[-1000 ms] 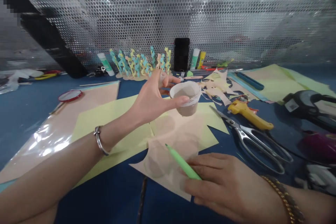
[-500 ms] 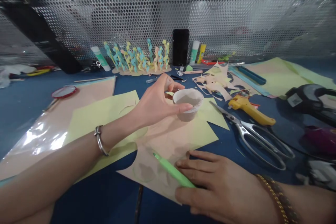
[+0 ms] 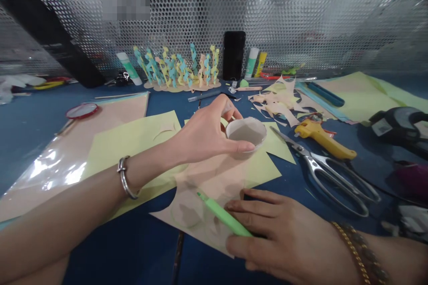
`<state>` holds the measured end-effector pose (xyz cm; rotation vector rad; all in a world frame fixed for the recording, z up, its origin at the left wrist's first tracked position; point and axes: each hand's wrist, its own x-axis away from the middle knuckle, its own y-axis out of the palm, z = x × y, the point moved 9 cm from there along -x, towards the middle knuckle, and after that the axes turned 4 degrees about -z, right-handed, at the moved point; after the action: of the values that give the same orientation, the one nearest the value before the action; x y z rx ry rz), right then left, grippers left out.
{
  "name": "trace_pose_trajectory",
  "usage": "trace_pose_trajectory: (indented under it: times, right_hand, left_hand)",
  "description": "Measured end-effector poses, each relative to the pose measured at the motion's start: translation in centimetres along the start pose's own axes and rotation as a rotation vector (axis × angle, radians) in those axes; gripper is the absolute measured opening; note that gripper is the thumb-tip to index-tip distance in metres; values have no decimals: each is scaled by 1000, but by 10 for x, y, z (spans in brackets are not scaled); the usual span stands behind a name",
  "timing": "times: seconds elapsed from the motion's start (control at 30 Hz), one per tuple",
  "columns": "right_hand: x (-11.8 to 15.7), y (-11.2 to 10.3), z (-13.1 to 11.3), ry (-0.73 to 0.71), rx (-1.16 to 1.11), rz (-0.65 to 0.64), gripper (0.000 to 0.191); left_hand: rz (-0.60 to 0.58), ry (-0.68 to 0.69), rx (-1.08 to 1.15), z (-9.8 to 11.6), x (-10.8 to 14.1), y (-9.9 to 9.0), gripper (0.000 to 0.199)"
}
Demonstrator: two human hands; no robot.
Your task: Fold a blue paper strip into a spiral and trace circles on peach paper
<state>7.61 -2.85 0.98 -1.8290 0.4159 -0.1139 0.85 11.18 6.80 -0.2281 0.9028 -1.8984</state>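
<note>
My left hand [image 3: 214,131] is closed around the side of a short white paper cup [image 3: 245,136], thumb in front and fingers behind. The cup's rough-edged opening tips toward me, above a pale pink paper sheet [image 3: 214,178]. Faint green circles are drawn on the sheet's near part. A light green marker [image 3: 227,218] lies between the thumb and fingers of my right hand [image 3: 277,231], its tip pointing up and left. That hand rests on the sheet's lower right edge. Yellow paper [image 3: 133,142] spreads beneath and to the left.
Right of the papers are scissors [image 3: 321,164] and a yellow glue gun [image 3: 324,138]. Paper scraps [image 3: 277,100] lie behind them. At the back stand twisted paper strips on a base [image 3: 182,87], a phone [image 3: 234,55] and glue sticks [image 3: 252,63]. A plastic-covered paper pack [image 3: 50,169] lies left.
The cup in my left hand has come slightly nearer, its opening tipped more toward me. My right hand stays at the sheet with the marker. The view has shifted a little.
</note>
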Motion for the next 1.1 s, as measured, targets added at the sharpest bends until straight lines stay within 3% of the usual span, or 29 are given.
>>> trace_pose_trajectory:
  times: [0.3, 0.87, 1.1]
  right_hand:
    - [1, 1, 2, 6, -19, -2, 27]
    - [0, -1, 1, 6, -9, 3, 23]
    - [-5, 0, -1, -1, 25, -61, 23]
  left_hand:
    - [-77, 11, -35, 2, -1, -3, 47]
    - [-63, 35, -40, 2, 1, 0, 50]
    - [-79, 72, -98, 6, 2, 3, 52]
